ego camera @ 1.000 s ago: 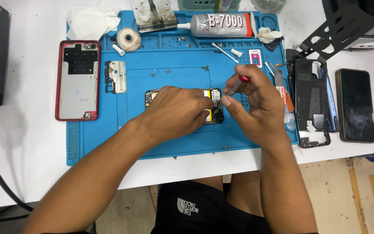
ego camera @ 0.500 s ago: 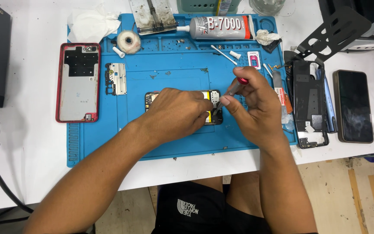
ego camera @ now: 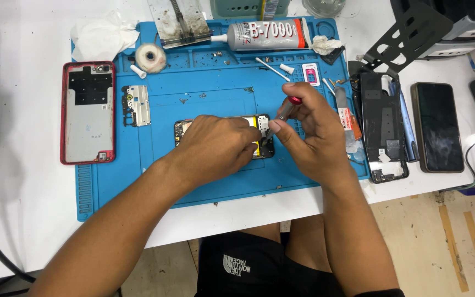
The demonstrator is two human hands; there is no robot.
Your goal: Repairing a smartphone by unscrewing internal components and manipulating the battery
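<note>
Left hand (ego camera: 218, 146) flat on opened phone (ego camera: 262, 125), right-hand fingers (ego camera: 281, 127) pinching red-capped screwdriver (ego camera: 282, 113).

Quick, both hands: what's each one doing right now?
Left hand: closed, pressing down on the opened phone.
Right hand: closed on a red-capped screwdriver.

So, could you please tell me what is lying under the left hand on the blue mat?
An opened phone lies under the left hand on the blue mat. Only its two ends show: dark board parts and a yellow patch. Its middle is covered by the hand.
</note>
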